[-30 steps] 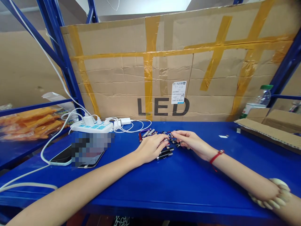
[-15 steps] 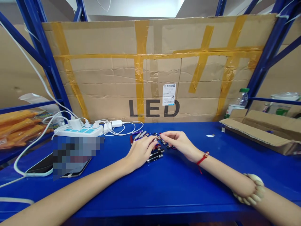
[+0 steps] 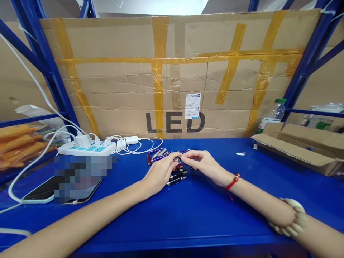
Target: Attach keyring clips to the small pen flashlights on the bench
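My left hand (image 3: 161, 173) is closed, thumb and fingertips pinching a small metallic piece (image 3: 176, 159) whose kind is mostly hidden. Meeting it from the right, my right hand (image 3: 201, 161) pinches at the same spot, its fingertips close together; what they grip is too small to make out. Two black pen-like tubes (image 3: 176, 180) with silver ends lie just below the hands on the blue tabletop (image 3: 172, 215). Behind my left hand several silver, purple and red small tubes (image 3: 157, 154) are grouped, and a dark red tube (image 3: 178, 167) shows between the hands.
A white power strip (image 3: 88, 147) with plugs and cables stands back left, near two phones, one (image 3: 40, 191) partly blurred over. An open cardboard box (image 3: 295, 148) and a bottle (image 3: 274, 114) are at right. A large cardboard sheet (image 3: 120, 89) closes off the back.
My right fingertips have moved slightly left and in to meet the left fingertips at the small piece. The whole view has shifted a little.
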`<state>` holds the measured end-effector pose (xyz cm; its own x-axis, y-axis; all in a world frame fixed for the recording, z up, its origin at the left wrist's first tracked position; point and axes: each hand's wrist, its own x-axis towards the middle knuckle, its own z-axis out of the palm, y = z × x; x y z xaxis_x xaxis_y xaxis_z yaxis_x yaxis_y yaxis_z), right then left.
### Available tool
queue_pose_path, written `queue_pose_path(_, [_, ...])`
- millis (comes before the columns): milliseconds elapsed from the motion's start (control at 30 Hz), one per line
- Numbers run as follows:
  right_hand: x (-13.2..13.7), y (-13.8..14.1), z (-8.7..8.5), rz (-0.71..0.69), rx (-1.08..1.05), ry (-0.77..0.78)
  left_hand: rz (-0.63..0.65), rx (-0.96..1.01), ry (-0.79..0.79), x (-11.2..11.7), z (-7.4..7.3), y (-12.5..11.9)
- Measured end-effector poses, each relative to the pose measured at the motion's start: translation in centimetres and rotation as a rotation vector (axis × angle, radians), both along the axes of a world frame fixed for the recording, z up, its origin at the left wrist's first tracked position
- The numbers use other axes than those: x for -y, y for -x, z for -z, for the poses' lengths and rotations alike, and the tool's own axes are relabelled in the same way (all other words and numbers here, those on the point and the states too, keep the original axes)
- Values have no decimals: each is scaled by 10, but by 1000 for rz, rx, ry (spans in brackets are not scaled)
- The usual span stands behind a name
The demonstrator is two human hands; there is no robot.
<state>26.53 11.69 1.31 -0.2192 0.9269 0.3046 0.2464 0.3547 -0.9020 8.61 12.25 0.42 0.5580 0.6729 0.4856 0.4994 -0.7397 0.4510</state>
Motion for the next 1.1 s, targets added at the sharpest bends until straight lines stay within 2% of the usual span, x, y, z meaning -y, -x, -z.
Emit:
queue_pose_path(167, [-3, 0, 3, 39, 30, -98, -40, -2, -25, -3, 3, 0])
queue_pose_path(267, [-3, -1, 2, 86, 96, -275, -83, -6, -37, -4, 5, -1])
queue_pose_path(367, [-1, -4, 0, 45, 206, -481, -72, -10, -49, -5, 5, -1])
queue_pose_path(433, [-1, -7, -1, 16, 232, -541, -42, -21, -50, -5, 4, -1])
queue_pose_path(700, [-4, -13, -2, -139, 189, -464, 93, -90, 7, -2, 3, 1])
queue_pose_path(867, [-2, -14, -2, -189, 186, -463, 110, -100, 69, -3, 6, 3])
queue_pose_path(1100, [1, -11, 1, -171, 181, -427, 162, -109, -36, -2, 7, 3])
